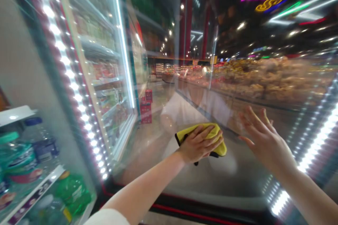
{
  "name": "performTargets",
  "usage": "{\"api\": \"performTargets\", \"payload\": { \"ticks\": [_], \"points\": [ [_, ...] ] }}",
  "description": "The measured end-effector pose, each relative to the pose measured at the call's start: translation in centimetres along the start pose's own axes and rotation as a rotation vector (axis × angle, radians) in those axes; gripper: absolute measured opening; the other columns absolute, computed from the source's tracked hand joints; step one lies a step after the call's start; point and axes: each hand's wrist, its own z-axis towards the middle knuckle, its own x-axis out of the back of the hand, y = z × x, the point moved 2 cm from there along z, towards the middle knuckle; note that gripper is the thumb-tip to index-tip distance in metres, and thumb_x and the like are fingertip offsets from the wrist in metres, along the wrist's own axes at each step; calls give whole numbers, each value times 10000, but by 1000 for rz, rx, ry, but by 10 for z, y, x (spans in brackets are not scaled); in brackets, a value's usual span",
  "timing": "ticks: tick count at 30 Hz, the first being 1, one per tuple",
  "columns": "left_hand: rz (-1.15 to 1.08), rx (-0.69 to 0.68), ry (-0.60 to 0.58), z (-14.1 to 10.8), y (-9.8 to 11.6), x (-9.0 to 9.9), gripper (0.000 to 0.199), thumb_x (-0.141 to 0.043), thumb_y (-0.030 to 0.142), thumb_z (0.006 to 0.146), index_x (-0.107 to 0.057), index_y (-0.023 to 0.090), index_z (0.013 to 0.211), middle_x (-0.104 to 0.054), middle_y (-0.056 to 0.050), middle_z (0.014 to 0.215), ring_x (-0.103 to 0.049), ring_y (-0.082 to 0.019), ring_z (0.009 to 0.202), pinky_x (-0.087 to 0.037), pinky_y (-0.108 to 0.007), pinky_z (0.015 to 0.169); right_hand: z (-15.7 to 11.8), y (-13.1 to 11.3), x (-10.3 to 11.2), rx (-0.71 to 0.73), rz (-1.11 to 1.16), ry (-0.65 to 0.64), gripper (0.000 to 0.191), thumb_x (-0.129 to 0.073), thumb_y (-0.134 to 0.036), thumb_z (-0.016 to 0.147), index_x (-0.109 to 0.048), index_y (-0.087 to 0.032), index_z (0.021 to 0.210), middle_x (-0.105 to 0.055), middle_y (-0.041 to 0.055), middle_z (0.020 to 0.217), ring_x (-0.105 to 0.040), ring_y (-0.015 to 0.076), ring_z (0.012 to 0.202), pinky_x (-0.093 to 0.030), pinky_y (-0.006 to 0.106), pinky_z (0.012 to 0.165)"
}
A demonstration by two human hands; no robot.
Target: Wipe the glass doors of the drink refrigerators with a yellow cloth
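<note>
Left fingers (pixel 208 137) lay spread, pressing yellow cloth (pixel 185 133) flat against glass door (pixel 169 179), near its middle. Right hand (pixel 269 146), empty, fingers apart, was raised near the glass; contact unclear. Bottles (pixel 19 154) stood far left.

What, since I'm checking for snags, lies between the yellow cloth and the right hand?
Only a bare stretch of glass pane with faint reflections separates the yellow cloth from the right hand, as the head view shows.
</note>
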Motion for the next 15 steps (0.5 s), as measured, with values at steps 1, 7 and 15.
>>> {"api": "performTargets", "payload": {
  "ticks": [1, 7, 15],
  "points": [
    [-7, -65, -3, -15, 0, -1, 514, -464, 349, 1015, -430, 356, 1527, -339, 63, 1651, -246, -207, 1554, -149, -435, 1305, 0, 3, -1, 1, 5, -9, 762, -586, -212, 956, -226, -313, 1620, -354, 109, 1640, -254, 420, 1519, -508, 656, 1045],
    [-130, 314, 82, -15, -55, 9, 614, -555, 335, 968, -393, 309, 1560, -465, -16, 1582, -281, -277, 1541, -181, -485, 1291, 9, 22, -12, -35, 62, -129, 717, -546, -80, 914, -352, -284, 1573, -307, 108, 1658, -174, 383, 1543, -480, 655, 1065],
    [-214, 262, 154, 78, -10, -30, 639, -557, 262, 953, -379, 281, 1567, -397, -51, 1621, -217, -301, 1559, -153, -538, 1285, -44, 71, -37, -26, 187, -180, 565, -421, -16, 933, -566, -247, 1428, -458, 117, 1578, -327, 251, 1509, -459, 500, 1149]
  ]
}}
